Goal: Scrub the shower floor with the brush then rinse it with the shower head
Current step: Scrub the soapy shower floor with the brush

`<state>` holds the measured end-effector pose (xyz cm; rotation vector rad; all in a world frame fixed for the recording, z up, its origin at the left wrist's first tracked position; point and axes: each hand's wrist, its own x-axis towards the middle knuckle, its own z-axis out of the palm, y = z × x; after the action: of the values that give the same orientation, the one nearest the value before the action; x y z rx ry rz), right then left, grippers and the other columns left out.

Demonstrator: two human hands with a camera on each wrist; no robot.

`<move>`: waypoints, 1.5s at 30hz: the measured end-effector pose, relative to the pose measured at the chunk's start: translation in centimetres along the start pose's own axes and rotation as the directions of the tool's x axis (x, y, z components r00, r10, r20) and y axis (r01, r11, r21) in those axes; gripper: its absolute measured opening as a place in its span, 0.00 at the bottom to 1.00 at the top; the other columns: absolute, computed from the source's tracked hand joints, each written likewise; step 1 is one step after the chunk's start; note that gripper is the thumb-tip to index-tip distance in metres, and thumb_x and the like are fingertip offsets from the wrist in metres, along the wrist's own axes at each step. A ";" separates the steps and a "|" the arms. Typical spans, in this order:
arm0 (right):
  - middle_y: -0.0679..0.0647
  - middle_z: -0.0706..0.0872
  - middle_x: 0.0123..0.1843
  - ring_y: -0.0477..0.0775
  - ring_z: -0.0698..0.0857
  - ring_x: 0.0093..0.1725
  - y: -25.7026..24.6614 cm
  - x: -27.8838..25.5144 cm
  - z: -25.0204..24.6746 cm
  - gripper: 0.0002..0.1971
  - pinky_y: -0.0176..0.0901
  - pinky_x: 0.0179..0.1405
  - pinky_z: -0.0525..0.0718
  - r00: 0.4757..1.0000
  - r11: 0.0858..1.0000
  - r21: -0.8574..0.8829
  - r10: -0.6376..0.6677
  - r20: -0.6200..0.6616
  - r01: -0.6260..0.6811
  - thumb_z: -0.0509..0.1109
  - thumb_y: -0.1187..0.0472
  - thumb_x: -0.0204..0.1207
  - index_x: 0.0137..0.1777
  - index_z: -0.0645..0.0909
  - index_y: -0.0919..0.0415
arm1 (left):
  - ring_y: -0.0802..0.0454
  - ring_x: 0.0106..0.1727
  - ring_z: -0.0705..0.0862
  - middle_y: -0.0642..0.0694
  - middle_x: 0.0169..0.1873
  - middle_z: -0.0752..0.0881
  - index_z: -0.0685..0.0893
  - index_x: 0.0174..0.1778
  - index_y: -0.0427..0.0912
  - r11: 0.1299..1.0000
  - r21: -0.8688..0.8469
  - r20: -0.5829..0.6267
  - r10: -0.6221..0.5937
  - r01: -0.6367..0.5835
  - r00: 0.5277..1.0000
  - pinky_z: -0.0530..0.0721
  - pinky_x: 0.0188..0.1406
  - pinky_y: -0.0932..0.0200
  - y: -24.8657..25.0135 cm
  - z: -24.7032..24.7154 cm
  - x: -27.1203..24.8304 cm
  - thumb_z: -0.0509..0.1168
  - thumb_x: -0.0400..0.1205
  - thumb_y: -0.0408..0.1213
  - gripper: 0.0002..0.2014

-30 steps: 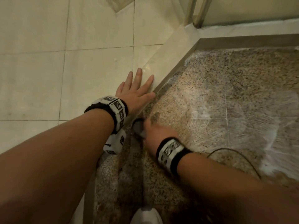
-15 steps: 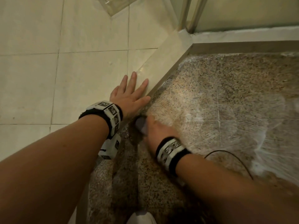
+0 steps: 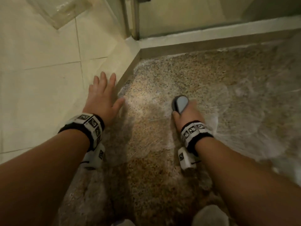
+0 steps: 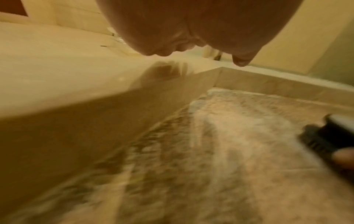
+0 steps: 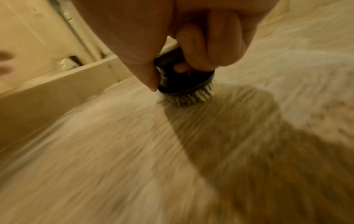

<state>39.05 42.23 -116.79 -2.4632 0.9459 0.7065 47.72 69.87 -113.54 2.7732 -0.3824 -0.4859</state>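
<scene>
My right hand (image 3: pixel 187 114) grips a round dark brush (image 3: pixel 180 103) with a grey top, bristles down on the speckled shower floor (image 3: pixel 162 82). In the right wrist view my curled fingers (image 5: pixel 193 45) wrap the brush (image 5: pixel 184 81), whose pale bristles touch the soapy floor. My left hand (image 3: pixel 102 93) lies flat with fingers straight on the cream curb (image 3: pixel 112 66) at the shower's left edge. In the left wrist view the brush (image 4: pixel 333 136) shows at the far right. White suds streak the floor. No shower head is in view.
Cream tiles (image 3: pixel 40 46) lie outside the curb on the left. A metal door frame post (image 3: pixel 132 18) stands at the curb corner, with a raised ledge (image 3: pixel 211 38) along the back. A foot (image 3: pixel 210 216) is at the bottom edge.
My right hand has swept the brush from beside the curb, close to my left hand, rightward and forward onto the open floor. My left hand stays flat on the curb.
</scene>
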 end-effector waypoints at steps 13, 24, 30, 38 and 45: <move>0.61 0.84 0.67 0.67 0.87 0.55 15.9 -4.2 -1.4 0.37 0.51 0.49 0.86 0.982 0.979 0.086 0.186 0.012 -0.187 0.67 0.41 0.83 0.83 0.57 0.57 | 0.43 0.89 0.46 0.48 0.89 0.38 0.45 0.89 0.60 0.997 0.002 0.376 0.076 -0.083 0.923 0.54 0.87 0.43 11.8 6.8 6.5 0.58 0.83 0.67 0.42; 0.60 0.79 0.73 0.66 0.84 0.62 13.1 -8.6 2.2 0.34 0.58 0.56 0.87 0.964 0.995 0.019 -0.096 0.246 0.094 0.65 0.41 0.85 0.83 0.56 0.52 | 0.32 0.88 0.46 0.40 0.89 0.41 0.46 0.89 0.51 0.936 0.290 0.440 0.054 -0.198 0.896 0.57 0.85 0.36 19.3 10.1 10.3 0.66 0.79 0.67 0.51; 0.63 0.84 0.67 0.66 0.87 0.54 21.5 -4.0 -3.4 0.37 0.51 0.46 0.85 0.942 0.925 0.180 0.332 0.049 -0.335 0.68 0.44 0.84 0.85 0.56 0.60 | 0.31 0.88 0.45 0.37 0.88 0.38 0.39 0.89 0.46 0.865 0.460 0.423 -0.014 -0.201 0.906 0.59 0.85 0.36 20.4 10.4 9.3 0.69 0.75 0.70 0.60; 0.60 0.75 0.77 0.67 0.82 0.68 13.6 -7.9 1.8 0.34 0.57 0.62 0.85 0.979 0.983 0.160 0.058 0.196 -0.090 0.66 0.45 0.86 0.85 0.56 0.56 | 0.29 0.87 0.43 0.34 0.87 0.37 0.35 0.88 0.42 0.823 0.559 0.411 -0.173 -0.098 0.895 0.56 0.85 0.34 23.0 10.4 9.4 0.71 0.76 0.66 0.62; 0.64 0.79 0.71 0.68 0.86 0.57 14.1 -9.1 2.0 0.35 0.56 0.52 0.87 0.961 1.000 -0.021 0.021 0.275 -0.016 0.63 0.48 0.88 0.88 0.48 0.56 | 0.28 0.87 0.47 0.32 0.87 0.40 0.38 0.89 0.42 0.816 0.574 0.416 -0.221 -0.067 0.882 0.57 0.84 0.33 23.6 9.8 9.4 0.73 0.76 0.63 0.60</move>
<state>22.69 38.06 -115.68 -2.2956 0.8582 1.0370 47.75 42.86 -117.12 3.2332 -0.6069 -1.2687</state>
